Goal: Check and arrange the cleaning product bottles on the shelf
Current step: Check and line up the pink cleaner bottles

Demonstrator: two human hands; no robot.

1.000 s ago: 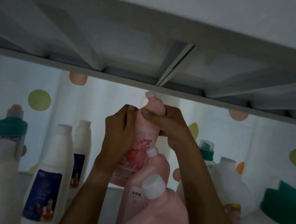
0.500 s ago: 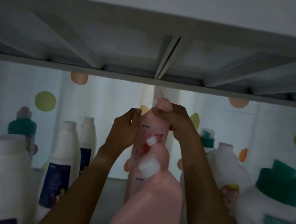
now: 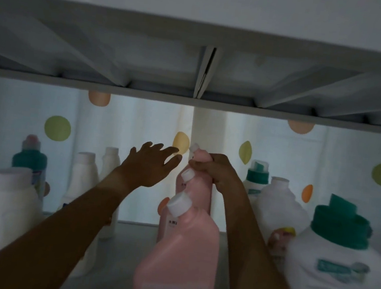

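Three pink bottles with white caps stand in a row down the middle of the shelf. My right hand (image 3: pixel 215 169) grips the neck of the rearmost pink bottle (image 3: pixel 201 156). The middle pink bottle (image 3: pixel 197 192) stands just in front of it. The nearest pink bottle (image 3: pixel 180 256) is the largest in view and hides the lower parts of the other two. My left hand (image 3: pixel 151 167) hovers just left of the rear bottle, fingers spread and holding nothing.
White bottles (image 3: pixel 82 175) and a teal bottle (image 3: pixel 30 162) stand on the left. White jugs with teal caps (image 3: pixel 337 261) crowd the right. The underside of the upper shelf (image 3: pixel 192 74) hangs low overhead. A dotted curtain (image 3: pixel 57 128) closes the back.
My left hand has let go of the rear pink bottle and opened, moving slightly left. The bottle has come down among the others, my right hand still on its neck.
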